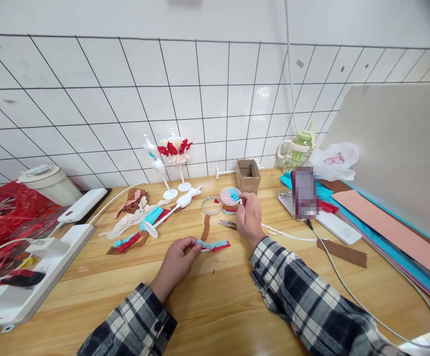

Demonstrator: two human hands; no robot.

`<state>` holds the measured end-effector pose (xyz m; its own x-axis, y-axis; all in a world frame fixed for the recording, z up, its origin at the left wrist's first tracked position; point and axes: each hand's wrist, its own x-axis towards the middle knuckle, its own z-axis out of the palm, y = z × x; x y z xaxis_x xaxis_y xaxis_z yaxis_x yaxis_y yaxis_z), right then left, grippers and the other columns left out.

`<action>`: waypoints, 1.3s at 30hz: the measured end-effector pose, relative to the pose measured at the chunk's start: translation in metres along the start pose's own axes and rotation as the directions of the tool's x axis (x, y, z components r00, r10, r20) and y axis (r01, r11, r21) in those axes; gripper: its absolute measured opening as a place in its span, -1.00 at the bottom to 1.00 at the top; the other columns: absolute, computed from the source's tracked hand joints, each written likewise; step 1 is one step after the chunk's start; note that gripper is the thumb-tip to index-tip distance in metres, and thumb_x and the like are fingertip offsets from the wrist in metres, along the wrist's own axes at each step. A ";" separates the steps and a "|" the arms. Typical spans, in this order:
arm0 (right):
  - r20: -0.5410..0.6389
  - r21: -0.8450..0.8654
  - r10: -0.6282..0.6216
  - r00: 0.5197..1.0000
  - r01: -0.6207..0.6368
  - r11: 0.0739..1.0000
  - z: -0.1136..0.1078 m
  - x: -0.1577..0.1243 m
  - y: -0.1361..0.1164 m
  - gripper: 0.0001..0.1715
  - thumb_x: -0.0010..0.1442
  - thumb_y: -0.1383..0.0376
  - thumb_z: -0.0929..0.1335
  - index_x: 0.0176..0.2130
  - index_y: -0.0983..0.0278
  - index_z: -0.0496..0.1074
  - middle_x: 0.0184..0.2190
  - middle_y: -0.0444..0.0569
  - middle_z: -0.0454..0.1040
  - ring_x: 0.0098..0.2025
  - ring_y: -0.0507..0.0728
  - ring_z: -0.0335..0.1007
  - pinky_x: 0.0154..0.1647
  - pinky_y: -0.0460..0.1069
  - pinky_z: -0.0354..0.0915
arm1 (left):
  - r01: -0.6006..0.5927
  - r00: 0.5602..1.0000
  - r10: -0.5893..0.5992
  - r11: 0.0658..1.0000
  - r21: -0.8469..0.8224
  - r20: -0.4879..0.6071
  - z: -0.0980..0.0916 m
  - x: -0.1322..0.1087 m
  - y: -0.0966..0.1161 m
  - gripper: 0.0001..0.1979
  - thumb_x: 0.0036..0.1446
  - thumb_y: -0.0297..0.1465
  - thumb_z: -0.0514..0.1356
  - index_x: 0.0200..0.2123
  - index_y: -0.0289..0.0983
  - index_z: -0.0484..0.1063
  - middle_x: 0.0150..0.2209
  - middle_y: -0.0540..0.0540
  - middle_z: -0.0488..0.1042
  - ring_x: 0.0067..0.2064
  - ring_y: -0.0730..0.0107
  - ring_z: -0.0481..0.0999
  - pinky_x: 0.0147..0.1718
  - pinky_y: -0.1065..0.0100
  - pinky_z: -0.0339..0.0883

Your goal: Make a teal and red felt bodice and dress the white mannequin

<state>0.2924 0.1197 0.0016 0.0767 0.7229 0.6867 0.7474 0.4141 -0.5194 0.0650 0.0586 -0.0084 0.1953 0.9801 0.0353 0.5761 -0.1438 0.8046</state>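
Note:
My left hand (180,259) rests low over the table, thumb and forefinger pinched on one end of a fabric strip (215,245) in light blue and red. The strip points right, along the wood. My right hand (249,216) is at the right rim of a small pink bowl (227,201). Its fingers are closed at a crumpled blue fabric piece (234,197) over the bowl. Just left of the right hand's heel lie small thread snips (229,224). A brown fabric strip (206,227) and a metal hoop (211,205) lie between the hands and the bowl.
Two white mini dress forms (181,173) stand at the wall; another form (187,198) lies by fabric scraps (135,205). A cardboard box (248,176) is behind the bowl. A phone (306,193), cable (333,267) and fabric sheets (396,222) are right, a power strip (48,277) left.

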 end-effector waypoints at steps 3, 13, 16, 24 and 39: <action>0.011 -0.037 -0.044 0.999 0.044 0.998 0.016 0.021 0.003 -0.66 0.27 0.39 0.12 -0.12 0.31 0.40 -0.18 0.10 0.39 -0.05 0.18 0.26 0.04 0.05 0.18 | 0.003 1.000 -0.003 0.998 -0.057 -0.009 0.001 -0.001 -0.001 -0.71 0.13 -0.16 0.12 -0.39 -0.26 0.48 -0.39 -0.07 0.54 -0.30 0.27 0.48 -0.27 0.35 0.34; -0.157 0.032 0.010 0.988 -0.005 0.999 0.008 0.054 0.018 -0.62 0.27 0.39 0.15 -0.21 0.27 0.51 -0.16 0.06 0.46 -0.06 0.12 0.36 0.02 0.00 0.27 | 0.028 0.999 -0.031 0.986 -0.166 -0.014 0.000 -0.001 -0.003 -0.71 0.11 -0.15 0.15 -0.39 -0.27 0.44 -0.37 -0.08 0.54 -0.28 0.25 0.48 -0.26 0.34 0.34; -0.246 0.009 0.030 0.969 -0.029 1.000 -0.007 0.072 0.016 -0.61 0.29 0.35 0.13 -0.19 0.27 0.50 -0.15 0.07 0.46 -0.06 0.12 0.38 0.01 0.02 0.28 | 0.013 1.000 -0.015 0.990 -0.143 -0.010 0.001 -0.002 -0.002 -0.71 0.10 -0.16 0.15 -0.41 -0.27 0.45 -0.38 -0.11 0.54 -0.27 0.22 0.49 -0.26 0.33 0.34; 0.020 -0.151 0.036 0.999 -0.033 0.988 0.000 0.105 0.049 -0.49 0.23 0.34 0.18 0.15 0.41 0.30 0.27 0.22 0.12 0.31 0.24 -0.02 0.26 0.17 0.05 | -0.009 0.999 0.005 0.995 -0.095 -0.037 0.002 -0.001 -0.006 -0.69 0.10 -0.15 0.14 -0.42 -0.28 0.49 -0.38 -0.14 0.55 -0.26 0.17 0.49 -0.25 0.28 0.34; 0.331 -0.446 0.212 0.920 -0.046 0.894 0.005 0.096 0.064 -0.58 0.22 0.36 0.26 0.08 0.26 0.37 -0.10 0.16 0.50 0.01 0.28 0.32 0.09 0.21 0.09 | -0.047 0.998 0.050 0.996 0.080 -0.038 0.000 -0.001 -0.004 -0.74 0.11 -0.19 0.14 -0.42 -0.24 0.51 -0.36 -0.11 0.53 -0.25 0.20 0.48 -0.24 0.30 0.31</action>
<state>0.3448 0.2184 0.0318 0.0111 0.9355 0.3531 0.9589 0.0901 -0.2690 0.0625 0.0577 -0.0117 0.1935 0.9762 0.0985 0.6281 -0.2003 0.7519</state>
